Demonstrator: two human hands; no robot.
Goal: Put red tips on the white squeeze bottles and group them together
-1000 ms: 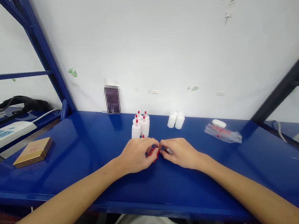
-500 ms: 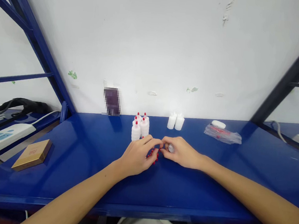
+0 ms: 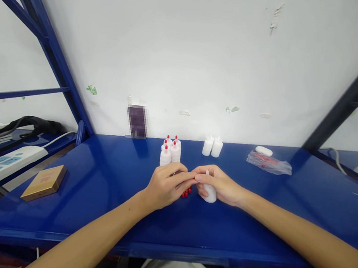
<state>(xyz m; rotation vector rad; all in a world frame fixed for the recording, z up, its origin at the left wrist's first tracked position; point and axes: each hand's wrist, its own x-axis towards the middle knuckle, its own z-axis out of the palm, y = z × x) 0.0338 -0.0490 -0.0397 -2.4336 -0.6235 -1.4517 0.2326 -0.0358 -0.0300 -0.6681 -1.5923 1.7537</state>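
My right hand (image 3: 220,184) is closed around a white squeeze bottle (image 3: 210,194), held tilted with its nozzle up between thumb and fingers. The fingertips of my left hand (image 3: 166,184) are pinched together and meet my right fingertips. What lies between them is hidden. Under my left fingers is a small pile of red caps (image 3: 186,192) on the blue table. Just beyond my left hand stand several white bottles with red caps (image 3: 165,158). Two white bottles without red caps, one left (image 3: 207,147) and one right (image 3: 217,148), stand farther back.
A clear plastic bag (image 3: 268,163) with red pieces lies at the back right, beside a white oval case (image 3: 263,151). A gold box (image 3: 44,182) rests on the left of the table (image 3: 109,212). Beyond it is a white power strip (image 3: 9,165). Blue frame posts flank the table.
My right hand has turned the bottle, so its body now shows below the fingers. My fingertips have come together. The view has shifted slightly.
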